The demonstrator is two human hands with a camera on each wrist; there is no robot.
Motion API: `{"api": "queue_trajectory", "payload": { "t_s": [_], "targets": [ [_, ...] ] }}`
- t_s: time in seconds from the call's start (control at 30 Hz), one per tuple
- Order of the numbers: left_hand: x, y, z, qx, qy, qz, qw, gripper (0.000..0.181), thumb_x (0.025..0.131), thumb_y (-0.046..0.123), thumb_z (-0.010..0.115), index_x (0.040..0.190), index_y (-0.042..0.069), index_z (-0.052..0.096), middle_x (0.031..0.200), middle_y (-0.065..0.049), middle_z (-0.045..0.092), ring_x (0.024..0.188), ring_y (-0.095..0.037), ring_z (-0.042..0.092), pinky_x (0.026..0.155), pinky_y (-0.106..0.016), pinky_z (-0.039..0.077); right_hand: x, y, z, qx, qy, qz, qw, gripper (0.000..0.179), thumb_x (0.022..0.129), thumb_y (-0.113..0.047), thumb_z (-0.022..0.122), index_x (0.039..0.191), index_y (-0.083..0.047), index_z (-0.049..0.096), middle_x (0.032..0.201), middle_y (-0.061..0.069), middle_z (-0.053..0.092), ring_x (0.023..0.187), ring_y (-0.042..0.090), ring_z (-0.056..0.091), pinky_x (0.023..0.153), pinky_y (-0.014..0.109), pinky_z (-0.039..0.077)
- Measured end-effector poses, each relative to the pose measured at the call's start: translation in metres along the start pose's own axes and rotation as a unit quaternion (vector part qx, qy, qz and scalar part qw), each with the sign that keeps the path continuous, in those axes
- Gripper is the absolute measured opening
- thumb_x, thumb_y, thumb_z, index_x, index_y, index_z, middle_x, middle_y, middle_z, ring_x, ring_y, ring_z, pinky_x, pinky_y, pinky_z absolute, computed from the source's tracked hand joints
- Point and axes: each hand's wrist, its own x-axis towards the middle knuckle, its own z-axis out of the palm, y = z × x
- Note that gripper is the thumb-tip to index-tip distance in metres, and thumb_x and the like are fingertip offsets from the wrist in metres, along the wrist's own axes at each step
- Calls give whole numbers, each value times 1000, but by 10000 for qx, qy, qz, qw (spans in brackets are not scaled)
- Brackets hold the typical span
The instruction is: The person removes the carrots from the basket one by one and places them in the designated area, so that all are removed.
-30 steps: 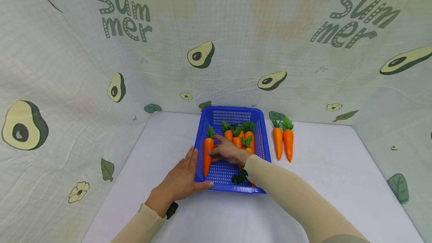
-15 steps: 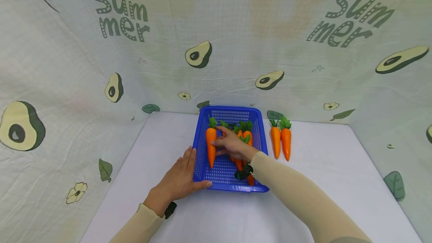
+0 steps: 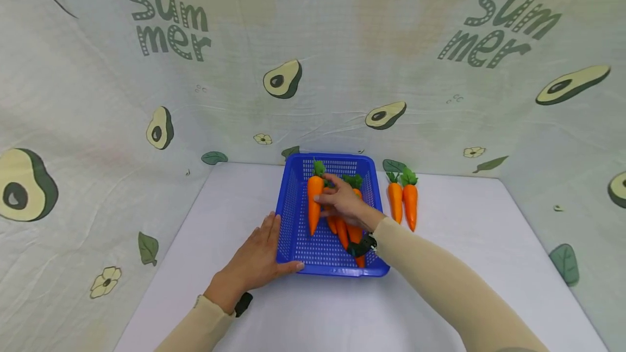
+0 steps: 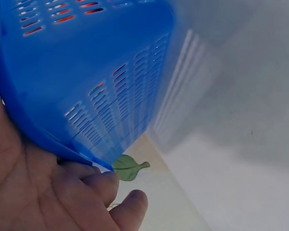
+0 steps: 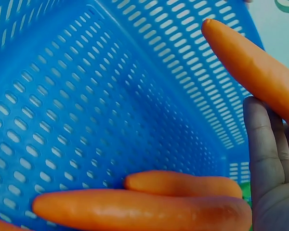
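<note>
A carrot [image 3: 314, 205] with a green leafy top is held by my right hand [image 3: 343, 200] above the floor of a blue plastic basket [image 3: 293, 249]. In the right wrist view the fingers lie along the held carrot [image 5: 255, 67], its tip raised over the basket wall. Below it, more carrots [image 5: 144, 209] lie in the basket, partly hidden by my right hand and wrist in the head view. My left hand [image 3: 256, 254] rests at the basket's near left corner, fingers along the side and thumb on the front rim. The left wrist view shows its palm against the basket rim [image 4: 38, 139].
Two carrots [image 3: 403, 200] with green tops lie side by side on the white table [image 3: 450, 254], right of the basket. Behind the basket rises a cloth backdrop [image 3: 332, 102] printed with avocados and lettering, which also covers both sides.
My right hand has lifted the carrot from the basket's left side and carried it right and a little away. My left hand stays at the basket corner.
</note>
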Motion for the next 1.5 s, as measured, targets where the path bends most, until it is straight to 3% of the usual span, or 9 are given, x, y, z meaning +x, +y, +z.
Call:
{"api": "queue_trajectory", "payload": {
  "t_s": [0.23, 0.5, 0.77, 0.97, 1.23, 1.5],
  "targets": [
    [-2, 0, -4, 269, -51, -82, 9996, 130, 86, 87, 57, 167, -3, 10, 176, -24, 9, 163, -42, 14, 130, -60, 21, -9, -7, -10, -111, 81, 11, 9999, 81, 102, -5, 68, 168, -21, 25, 148, 26, 59, 104, 29, 75, 98, 58, 58],
    [-2, -1, -6, 512, -2, 12, 9987, 130, 86, 88, 54, 167, -5, 13, 175, -26, 10, 162, -43, 14, 129, -62, 20, -22, -11, -22, -184, 48, -33, 9998, 78, 105, -6, 65, 169, -21, 24, 146, 24, 61, 100, 25, 74, 97, 55, 60],
    [-3, -2, -8, 655, 27, 125, 9978, 126, 87, 86, 55, 166, -5, 17, 174, -27, 16, 162, -44, 17, 129, -63, 20, -38, -18, -35, -425, -5, -144, 9990, 77, 105, -6, 64, 169, -17, 23, 150, 26, 57, 111, 29, 70, 96, 53, 61],
    [-3, -1, -8, 592, 19, 139, 9981, 127, 87, 86, 56, 166, -6, 16, 174, -27, 16, 162, -44, 18, 129, -62, 21, -50, -23, -49, -907, 240, -291, 9952, 81, 102, -9, 70, 168, -14, 24, 146, 28, 58, 108, 27, 73, 95, 54, 61],
    [-2, 1, -5, 539, 60, 145, 9984, 127, 87, 85, 57, 166, -6, 17, 174, -27, 17, 161, -42, 21, 127, -60, 27, -64, -32, -69, -1052, 500, -567, 9916, 80, 100, -10, 73, 164, -13, 25, 138, 31, 57, 104, 30, 74, 93, 63, 58],
    [-2, 2, -5, 529, 49, 149, 9985, 127, 87, 86, 56, 166, -6, 17, 173, -27, 17, 161, -42, 22, 128, -60, 27, -80, -41, -91, -1375, 772, -584, 9858, 85, 101, -16, 73, 166, -14, 19, 147, 31, 53, 112, 34, 73, 90, 52, 63]
  ]
}}
